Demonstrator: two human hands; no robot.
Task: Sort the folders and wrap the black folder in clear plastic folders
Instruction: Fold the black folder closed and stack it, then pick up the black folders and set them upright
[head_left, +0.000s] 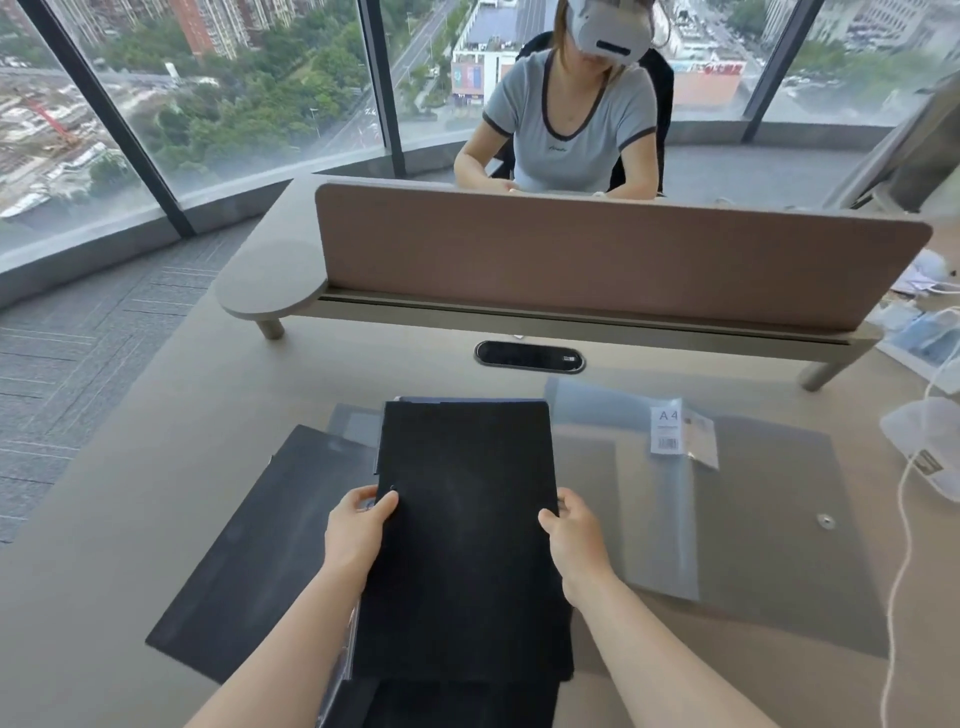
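A stack of black folders (465, 540) is held upright-tilted above the desk's front middle. My left hand (358, 525) grips its left edge and my right hand (571, 535) grips its right edge. A thin clear or bluish sheet edge shows at the stack's top and left side. Another black folder (249, 551) lies flat on the desk to the left, partly under the stack. Clear plastic folders (737, 519) lie flat to the right, overlapping each other; one carries a white A4 label (666, 430) and one has a snap button (825, 520).
A brown divider panel (597, 254) crosses the desk (156, 467) ahead, with a person seated behind it. A black cable port (529, 356) sits before the panel. White cables (904, 519), a plastic bag and papers crowd the right edge. Windows and carpet lie left.
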